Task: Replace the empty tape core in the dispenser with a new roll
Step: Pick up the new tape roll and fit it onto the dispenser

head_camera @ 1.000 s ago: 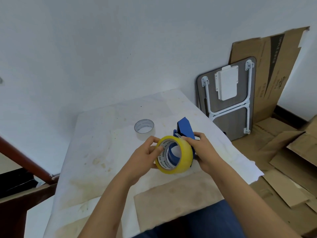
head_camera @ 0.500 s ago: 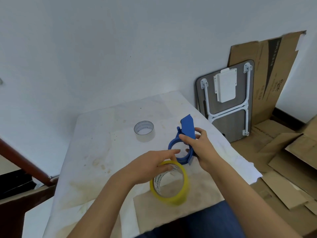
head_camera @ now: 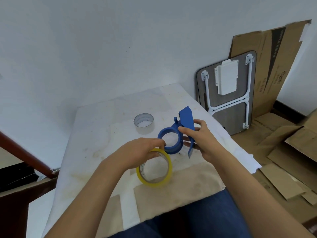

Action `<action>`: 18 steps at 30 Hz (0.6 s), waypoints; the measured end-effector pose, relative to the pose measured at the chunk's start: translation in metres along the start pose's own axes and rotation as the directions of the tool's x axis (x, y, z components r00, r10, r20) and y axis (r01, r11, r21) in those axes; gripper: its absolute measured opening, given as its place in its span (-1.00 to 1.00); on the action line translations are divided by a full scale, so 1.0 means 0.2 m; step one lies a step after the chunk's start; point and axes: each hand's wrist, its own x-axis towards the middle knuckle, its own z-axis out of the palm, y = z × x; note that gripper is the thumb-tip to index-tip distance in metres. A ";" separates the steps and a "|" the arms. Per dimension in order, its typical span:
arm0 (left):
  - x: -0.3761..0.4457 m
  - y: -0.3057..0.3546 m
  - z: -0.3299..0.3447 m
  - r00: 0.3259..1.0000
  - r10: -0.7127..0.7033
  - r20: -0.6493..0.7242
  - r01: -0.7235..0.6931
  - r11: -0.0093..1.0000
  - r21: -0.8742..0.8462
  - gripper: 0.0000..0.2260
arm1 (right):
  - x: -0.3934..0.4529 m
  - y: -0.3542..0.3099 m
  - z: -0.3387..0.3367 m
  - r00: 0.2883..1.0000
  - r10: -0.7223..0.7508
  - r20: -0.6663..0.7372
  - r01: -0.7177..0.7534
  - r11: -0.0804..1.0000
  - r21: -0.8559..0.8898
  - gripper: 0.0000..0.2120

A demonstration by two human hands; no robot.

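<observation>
A blue plastic tape dispenser is held above the table by my right hand, gripped at its handle, its round hub bare and facing me. My left hand grips the top rim of a yellow tape roll, which sits just below and to the left of the hub, apart from it. The empty grey tape core stands upright on the table behind the dispenser.
The white, stained table meets the wall at the back. A brown paper sheet lies at its near edge. A folded small table and flattened cardboard stand on the floor at right. A wooden rail runs at left.
The yellow roll was around the dispenser's hub a second ago; my left hand has pulled it off, down and toward me. My right hand tilted the dispenser, its hub now bare.
</observation>
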 end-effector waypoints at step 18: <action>-0.03 -0.04 -0.02 0.998 -0.020 -0.054 0.018 0.999 -0.026 -0.81 | -0.05 0.01 -0.01 0.968 0.172 0.186 -0.229 0.907 0.353 -0.51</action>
